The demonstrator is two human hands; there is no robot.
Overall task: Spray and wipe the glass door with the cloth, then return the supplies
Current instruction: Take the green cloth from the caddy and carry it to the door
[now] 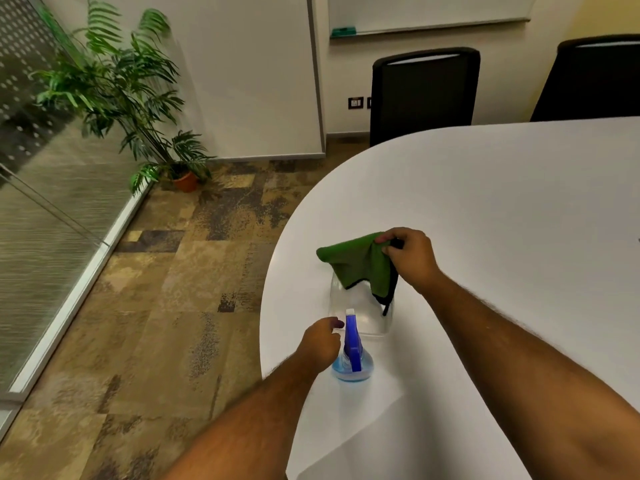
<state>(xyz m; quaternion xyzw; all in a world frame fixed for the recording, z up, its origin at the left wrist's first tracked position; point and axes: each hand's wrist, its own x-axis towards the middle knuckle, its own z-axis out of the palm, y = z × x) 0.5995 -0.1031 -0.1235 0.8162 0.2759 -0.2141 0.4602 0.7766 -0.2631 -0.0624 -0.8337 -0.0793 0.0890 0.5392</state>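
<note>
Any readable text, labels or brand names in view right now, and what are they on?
None can be read.
Spray bottle: a pale label patch beside the left hand, too blurred to read.
Wall switch plate: too small to show any marking.
Green cloth, table: no text.

A potted palm stands in the corner; two black chairs flank the white table.

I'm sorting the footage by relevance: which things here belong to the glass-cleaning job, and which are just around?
Job: green cloth in the right hand; blue spray bottle at the left hand; clear tray; glass door.

Around: white table, potted plant, black chairs, whiteboard.
</note>
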